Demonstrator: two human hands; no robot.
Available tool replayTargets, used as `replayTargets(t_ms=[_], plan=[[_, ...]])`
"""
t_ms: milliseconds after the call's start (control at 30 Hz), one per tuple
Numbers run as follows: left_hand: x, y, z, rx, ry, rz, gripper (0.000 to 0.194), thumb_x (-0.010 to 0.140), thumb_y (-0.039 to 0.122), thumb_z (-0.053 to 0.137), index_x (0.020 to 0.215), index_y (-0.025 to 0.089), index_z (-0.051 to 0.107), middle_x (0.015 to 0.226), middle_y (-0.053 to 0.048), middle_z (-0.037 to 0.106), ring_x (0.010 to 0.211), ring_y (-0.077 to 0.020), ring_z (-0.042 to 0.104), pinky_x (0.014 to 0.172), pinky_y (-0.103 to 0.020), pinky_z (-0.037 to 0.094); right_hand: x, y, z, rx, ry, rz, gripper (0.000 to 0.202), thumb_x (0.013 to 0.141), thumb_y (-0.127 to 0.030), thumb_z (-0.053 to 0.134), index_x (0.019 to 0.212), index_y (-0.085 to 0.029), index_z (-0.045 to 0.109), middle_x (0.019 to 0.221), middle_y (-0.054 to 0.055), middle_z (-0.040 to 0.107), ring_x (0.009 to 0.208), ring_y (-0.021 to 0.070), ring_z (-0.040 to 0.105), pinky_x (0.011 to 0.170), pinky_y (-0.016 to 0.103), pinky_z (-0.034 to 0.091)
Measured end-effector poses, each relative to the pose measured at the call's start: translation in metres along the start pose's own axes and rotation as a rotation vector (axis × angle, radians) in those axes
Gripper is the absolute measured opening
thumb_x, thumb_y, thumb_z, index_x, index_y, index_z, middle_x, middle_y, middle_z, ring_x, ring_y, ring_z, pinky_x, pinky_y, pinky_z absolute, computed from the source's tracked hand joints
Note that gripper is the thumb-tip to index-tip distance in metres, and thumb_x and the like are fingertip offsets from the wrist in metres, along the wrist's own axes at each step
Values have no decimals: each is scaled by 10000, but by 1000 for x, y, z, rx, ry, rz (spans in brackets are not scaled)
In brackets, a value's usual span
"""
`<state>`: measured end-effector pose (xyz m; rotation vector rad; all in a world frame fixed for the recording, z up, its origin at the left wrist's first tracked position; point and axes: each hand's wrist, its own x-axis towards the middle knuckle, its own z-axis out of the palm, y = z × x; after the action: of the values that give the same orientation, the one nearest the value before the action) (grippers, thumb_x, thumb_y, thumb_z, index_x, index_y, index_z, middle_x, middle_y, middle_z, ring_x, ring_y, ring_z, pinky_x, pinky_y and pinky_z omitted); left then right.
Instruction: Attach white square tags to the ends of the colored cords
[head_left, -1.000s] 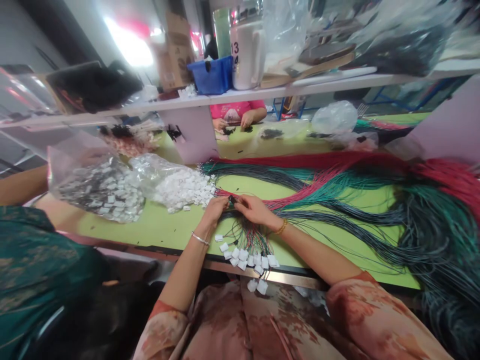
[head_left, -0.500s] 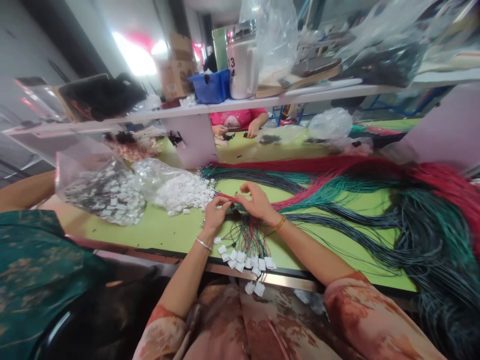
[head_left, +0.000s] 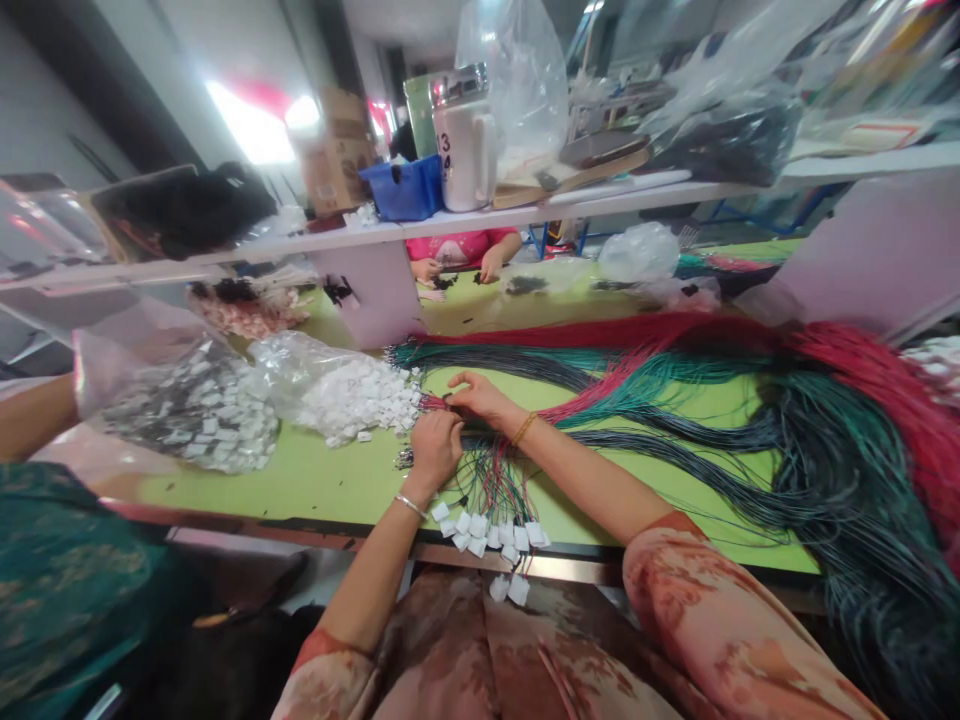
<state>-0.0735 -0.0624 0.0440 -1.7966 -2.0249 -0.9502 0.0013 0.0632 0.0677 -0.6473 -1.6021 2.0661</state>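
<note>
My left hand point(head_left: 436, 445) is closed, back of the hand toward me, just above the green tabletop; what its fingers hold is hidden. Touching it from the right, my right hand point(head_left: 484, 402) bends its thumb and fingers together at the tips of the red wires point(head_left: 581, 398), which run beneath it. Below both hands, thin wires point(head_left: 501, 475) in red, green and black hang toward the table's front edge. They end in several white plug connectors point(head_left: 478, 525), two of which dangle past the edge. Loose white connectors point(head_left: 367, 395) spill from a clear bag left of my hands.
Long bundles of black wires point(head_left: 697, 470) and green wires point(head_left: 645, 395) spread rightward and drop off the table. Another bag of connectors point(head_left: 217, 415) lies at left, by a co-worker's arm point(head_left: 37, 415). A shelf point(head_left: 322, 240) crosses above; beyond it a person's hands point(head_left: 491, 265) handle small black pieces.
My left hand has turned over, its back now toward me, and has closed up. My right hand has shifted slightly left with its fingers bent more. The camera view has turned slightly right.
</note>
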Motion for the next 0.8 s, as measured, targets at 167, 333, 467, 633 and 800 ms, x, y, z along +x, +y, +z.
replayTargets(t_ms=[167, 333, 467, 633, 800], plan=[[-2, 0, 6, -238, -53, -437, 71, 841, 208, 491, 779, 205, 528, 673, -18, 592, 615, -173, 543, 618, -289, 363, -25, -5, 11, 209, 200, -154, 372, 548, -248, 692, 829, -217, 450, 566, -100, 507, 521, 98, 499, 537, 219, 388], [0, -2, 4, -570, -79, -543, 64, 863, 265, 472, 831, 211, 477, 620, 16, 569, 559, -150, 541, 574, -261, 364, -56, 5, 13, 74, 282, -170, 268, 656, -393, 665, 698, -188, 498, 607, -55, 516, 571, 97, 466, 559, 229, 371], [-6, 0, 3, -456, -70, -477, 51, 871, 265, 451, 861, 216, 461, 615, 21, 546, 545, -156, 515, 561, -268, 339, -62, 12, 5, -74, 224, -142, 328, 696, -482, 646, 673, -161, 585, 642, -10, 576, 634, 121, 491, 611, 250, 385], [-13, 2, 4, -336, -82, -377, 21, 866, 240, 442, 857, 222, 435, 625, 18, 521, 553, -165, 512, 566, -282, 320, -53, 21, -3, -98, 79, -89, 317, 712, -458, 617, 673, -143, 628, 671, 6, 618, 659, 127, 505, 635, 256, 387], [-15, -3, 7, -470, -64, -453, 127, 829, 282, 514, 828, 220, 403, 644, 38, 499, 527, -124, 503, 544, -249, 336, -46, 33, -5, -67, 92, 6, 257, 690, -371, 591, 555, -152, 573, 524, -19, 540, 528, 101, 437, 523, 243, 326]])
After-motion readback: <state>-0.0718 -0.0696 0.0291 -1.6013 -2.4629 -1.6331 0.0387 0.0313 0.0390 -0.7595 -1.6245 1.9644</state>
